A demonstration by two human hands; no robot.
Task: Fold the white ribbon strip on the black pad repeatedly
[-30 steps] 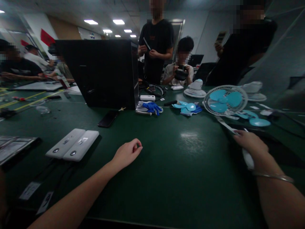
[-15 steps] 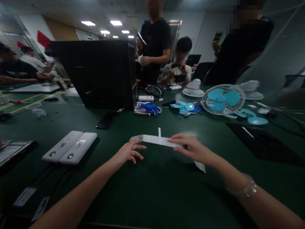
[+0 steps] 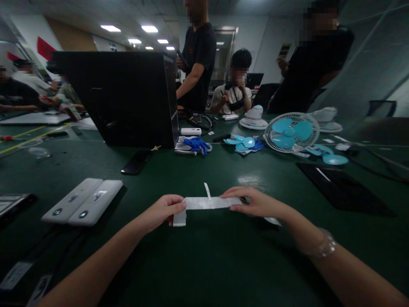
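A white paper strip [image 3: 200, 203] with faint printed lines stretches between my hands above the green table [image 3: 204, 260]. My left hand [image 3: 168, 208] pinches its left part, and an end of the strip hangs down below the thumb. My right hand [image 3: 252, 200] grips the right part, thumb below and fingers above. The strip's other end shows past the right wrist, low over the table. A narrow white tab [image 3: 207, 191] sticks up from the middle of the strip.
Two white power banks [image 3: 83, 201] lie at left, a black phone [image 3: 136, 162] behind them. A large black case [image 3: 118, 98] stands further back. Blue gloves [image 3: 198, 145], a fan [image 3: 291, 132] and loose blue blades [image 3: 244, 141] lie beyond. At right is a black panel [image 3: 341, 187]. People are behind the table.
My left hand has gone from spread fingers to a pinch on the strip, whose left end now folds downward. The strip sits slightly lower, and the view has shifted a little.
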